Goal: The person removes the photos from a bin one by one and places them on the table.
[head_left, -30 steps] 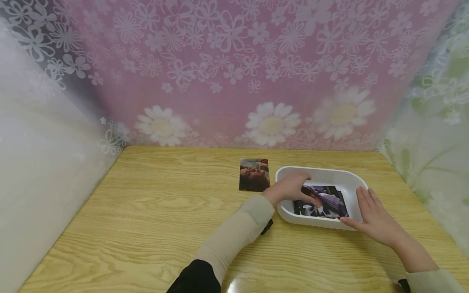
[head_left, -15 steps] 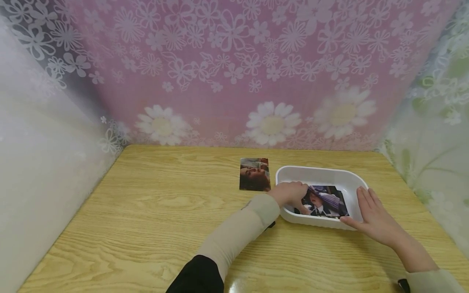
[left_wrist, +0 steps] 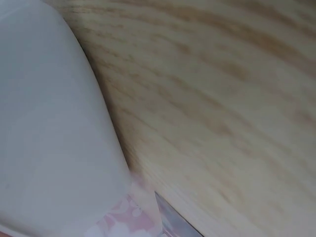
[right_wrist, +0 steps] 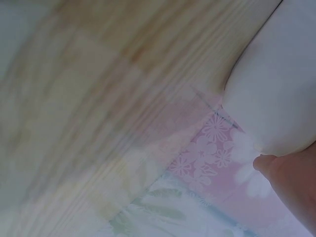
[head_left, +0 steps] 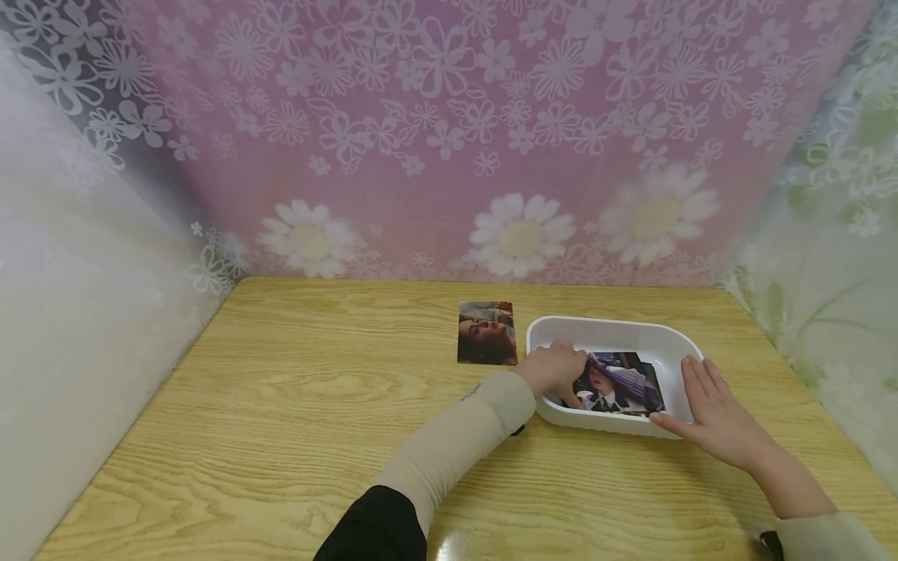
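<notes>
A white oval plastic basin (head_left: 631, 326) stands on the table's right half, with a small stack of photo cards (head_left: 627, 383) lying inside. The top card shows a figure in a purple striped head cover. My left hand (head_left: 557, 368) reaches over the basin's left end and grips the stack's left end, its fingers bent and its thumb low at the near side. Much of that grip hides behind the hand. My right hand (head_left: 715, 413) rests with straight fingers on the basin's right rim, the thumb along the near rim. In the right wrist view, a fingertip (right_wrist: 266, 165) meets the basin's edge (right_wrist: 276, 153).
One separate photo card (head_left: 486, 333) lies on the wooden table (head_left: 316, 405), just left of the basin. A pink flowered curtain (head_left: 421, 171) rises behind the table. Pale sheets hang at both sides.
My left hand has drawn left from over the middle of the stack to its left end, and its fingers have closed in. My right hand and the basin have stayed put.
</notes>
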Demonstrator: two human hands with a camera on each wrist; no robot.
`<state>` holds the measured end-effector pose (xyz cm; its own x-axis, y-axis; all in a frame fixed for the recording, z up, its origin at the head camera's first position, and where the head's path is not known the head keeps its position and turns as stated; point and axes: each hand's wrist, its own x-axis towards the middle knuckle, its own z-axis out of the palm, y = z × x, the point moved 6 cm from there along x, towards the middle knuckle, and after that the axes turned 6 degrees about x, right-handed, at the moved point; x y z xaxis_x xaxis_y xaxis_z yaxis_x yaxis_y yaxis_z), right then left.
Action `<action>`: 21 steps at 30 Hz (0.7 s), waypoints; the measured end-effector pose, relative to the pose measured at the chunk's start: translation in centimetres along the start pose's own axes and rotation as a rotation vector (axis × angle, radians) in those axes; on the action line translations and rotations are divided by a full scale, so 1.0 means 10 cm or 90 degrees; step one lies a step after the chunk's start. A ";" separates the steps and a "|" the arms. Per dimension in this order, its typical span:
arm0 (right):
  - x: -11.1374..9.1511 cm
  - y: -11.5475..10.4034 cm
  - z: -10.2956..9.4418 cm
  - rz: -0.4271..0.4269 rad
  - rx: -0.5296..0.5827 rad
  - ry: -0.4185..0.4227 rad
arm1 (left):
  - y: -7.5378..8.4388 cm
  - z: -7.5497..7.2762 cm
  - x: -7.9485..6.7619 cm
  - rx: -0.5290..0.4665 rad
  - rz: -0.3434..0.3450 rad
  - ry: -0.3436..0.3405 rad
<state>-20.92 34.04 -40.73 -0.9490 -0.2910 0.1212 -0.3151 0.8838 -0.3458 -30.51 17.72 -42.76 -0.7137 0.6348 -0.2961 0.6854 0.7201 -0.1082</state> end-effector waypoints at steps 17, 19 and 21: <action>-0.01 0.01 0.00 0.009 0.010 -0.006 | -0.11 -0.25 0.03 -0.179 0.059 0.190; 0.00 0.01 0.00 0.008 0.009 -0.006 | -0.13 -0.25 0.04 -0.203 0.075 0.200; 0.00 0.00 0.00 0.007 0.007 -0.005 | -0.14 -0.25 0.05 -0.236 0.090 0.207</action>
<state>-20.90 34.08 -40.76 -0.9524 -0.2842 0.1103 -0.3048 0.8831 -0.3567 -32.22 17.72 -40.35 -0.6659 0.7453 0.0340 0.7237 0.6342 0.2722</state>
